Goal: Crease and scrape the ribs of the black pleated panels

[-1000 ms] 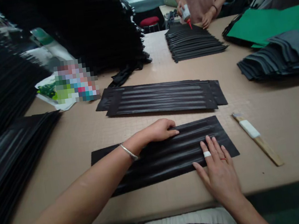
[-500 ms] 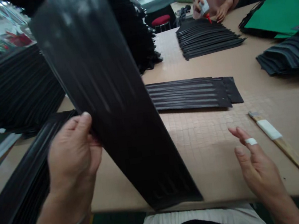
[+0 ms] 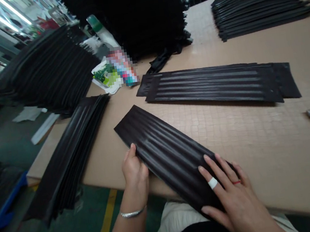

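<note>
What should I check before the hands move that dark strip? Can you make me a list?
1. Left hand has hold of the dark strip: ok, it pinches the long edge.
2. Right hand is on the strip: ok, fingers spread on top.
3. Whole strip is on the table: not ok, the near end pokes past the edge.
4. Strip is apart from the flat strips behind it: ok, table shows between them.
5. Left pile is all on the table: not ok, its near end sticks out over the floor.
6. Strip's underside is clean: cannot tell, it's hidden.
</note>
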The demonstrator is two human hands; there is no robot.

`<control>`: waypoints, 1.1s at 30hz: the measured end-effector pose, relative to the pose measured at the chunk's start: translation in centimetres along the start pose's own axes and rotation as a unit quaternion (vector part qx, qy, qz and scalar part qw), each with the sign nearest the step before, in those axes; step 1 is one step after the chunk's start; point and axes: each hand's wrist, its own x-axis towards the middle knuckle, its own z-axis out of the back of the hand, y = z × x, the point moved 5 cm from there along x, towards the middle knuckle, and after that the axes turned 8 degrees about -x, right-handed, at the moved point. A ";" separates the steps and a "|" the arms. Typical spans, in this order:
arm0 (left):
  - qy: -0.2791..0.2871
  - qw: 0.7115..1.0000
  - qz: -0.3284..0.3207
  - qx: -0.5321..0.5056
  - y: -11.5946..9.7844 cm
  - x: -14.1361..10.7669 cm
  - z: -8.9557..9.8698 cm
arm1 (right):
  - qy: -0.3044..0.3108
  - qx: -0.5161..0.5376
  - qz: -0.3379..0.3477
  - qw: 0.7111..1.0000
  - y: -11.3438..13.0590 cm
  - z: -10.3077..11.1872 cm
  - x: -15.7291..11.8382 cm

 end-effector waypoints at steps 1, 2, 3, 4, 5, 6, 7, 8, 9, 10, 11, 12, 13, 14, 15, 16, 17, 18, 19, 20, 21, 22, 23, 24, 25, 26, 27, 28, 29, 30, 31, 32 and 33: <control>-0.007 1.000 -0.007 -0.004 0.2 0.2 -0.3 | 0.007 -0.008 0.001 1.000 0.2 -0.5 0.4; -0.016 1.000 -0.012 -0.008 0.5 0.2 -0.7 | 0.011 -0.013 -0.005 1.000 0.0 -0.9 0.9; -0.023 1.000 -0.016 -0.012 0.8 0.0 -1.0 | 0.014 -0.017 -0.012 1.000 -0.5 -1.1 1.2; -0.024 1.000 -0.015 -0.014 1.3 -0.3 -1.3 | 0.016 -0.021 -0.016 1.000 -1.3 -1.2 1.4; -0.021 1.000 -0.011 -0.016 1.7 -0.9 -1.5 | 0.015 -0.026 -0.019 0.999 -2.2 -1.2 1.5; -0.016 1.000 -0.004 -0.016 2.1 -1.7 -1.7 | 0.016 -0.033 -0.020 0.999 -3.3 -1.2 1.4; -0.008 1.000 0.006 -0.014 2.5 -2.6 -1.7 | 0.019 -0.041 -0.022 0.999 -4.5 -1.0 1.1; 0.002 1.000 0.019 -0.012 2.9 -3.6 -1.6 | 0.026 -0.050 -0.024 0.998 -5.9 -0.8 0.7; 0.013 0.999 0.037 -0.008 3.3 -4.8 -1.4 | 0.036 -0.061 -0.027 0.997 -7.3 -0.6 0.1; 0.026 0.998 0.060 -0.001 3.8 -6.1 -1.0 | 0.047 -0.070 -0.031 0.996 -8.8 -0.3 -0.7; 0.041 0.995 0.087 0.011 4.3 -7.5 -0.5 | 0.060 -0.078 -0.033 0.995 -10.3 -0.1 -1.5; 0.056 0.991 0.115 0.028 4.8 -8.9 0.2 | 0.071 -0.083 -0.032 0.993 -11.8 0.3 -2.4; 0.070 0.986 0.143 0.051 5.3 -10.3 1.0 | 0.078 -0.089 -0.030 0.993 -13.2 0.7 -3.3; 0.086 0.978 0.174 0.080 5.8 -11.6 1.9 | 0.082 -0.093 -0.025 0.992 -14.5 1.0 -4.3; 0.111 0.964 0.212 0.116 6.3 -12.8 2.7 | 0.084 -0.096 -0.018 0.992 -15.6 1.4 -5.1; 0.148 0.942 0.258 0.156 6.7 -14.0 3.4 | 0.081 -0.100 -0.013 0.992 -16.6 1.9 -5.8; 0.201 0.909 0.308 0.198 7.1 -15.0 4.0 | 0.075 -0.103 -0.009 0.992 -17.3 2.3 -6.3; 0.268 0.868 0.341 0.242 7.1 -15.8 4.2 | 0.067 -0.102 -0.006 0.993 -17.6 2.6 -6.5; 0.348 0.826 0.338 0.289 6.8 -16.3 4.1 | 0.059 -0.095 -0.009 0.994 -17.7 2.9 -6.3; 0.430 0.788 0.283 0.337 6.2 -16.3 3.5 | 0.049 -0.082 -0.021 0.995 -17.3 3.2 -5.8; 0.502 0.756 0.177 0.381 5.4 -15.9 2.4 | 0.035 -0.061 -0.041 0.997 -16.7 3.3 -4.8; 0.547 0.724 0.034 0.419 4.3 -15.3 1.0 | 0.018 -0.034 -0.062 0.997 -15.7 3.3 -3.5; 0.564 0.685 -0.118 0.447 3.3 -14.7 -0.6 | -0.002 -0.003 -0.081 0.997 -14.3 3.1 -1.9; 0.555 0.643 -0.250 0.465 2.6 -14.1 -2.1 | -0.025 0.027 -0.096 0.995 -12.7 2.8 -0.1; 0.533 0.605 -0.344 0.481 2.4 -13.5 -3.5 | -0.044 0.053 -0.095 0.993 -10.9 2.3 1.8; 0.509 0.574 -0.406 0.497 2.5 -12.8 -4.8 | -0.057 0.072 -0.088 0.992 -9.1 1.7 3.6; 0.488 0.549 -0.443 0.514 2.9 -12.2 -5.8 | -0.062 0.082 -0.083 0.991 -7.4 0.9 5.2; 0.473 0.530 -0.463 0.530 3.5 -11.7 -6.7 | -0.062 0.085 -0.082 0.991 -6.1 0.0 6.6; 0.462 0.517 -0.474 0.543 4.0 -11.4 -7.3 | -0.059 0.082 -0.084 0.991 -5.1 -0.8 7.7; 0.454 0.508 -0.480 0.552 4.5 -11.1 -7.6 | -0.054 0.075 -0.088 0.992 -4.4 -1.5 8.5; 0.449 0.504 -0.483 0.558 4.8 -10.9 -7.8 | -0.049 0.067 -0.091 0.992 -4.0 -2.1 9.0; 0.448 0.501 -0.484 0.560 5.1 -10.8 -7.9 | -0.046 0.059 -0.094 0.993 -3.8 -2.6 9.2; 0.448 0.500 -0.486 0.560 5.3 -10.8 -7.9 | -0.044 0.053 -0.096 0.993 -3.7 -2.9 9.3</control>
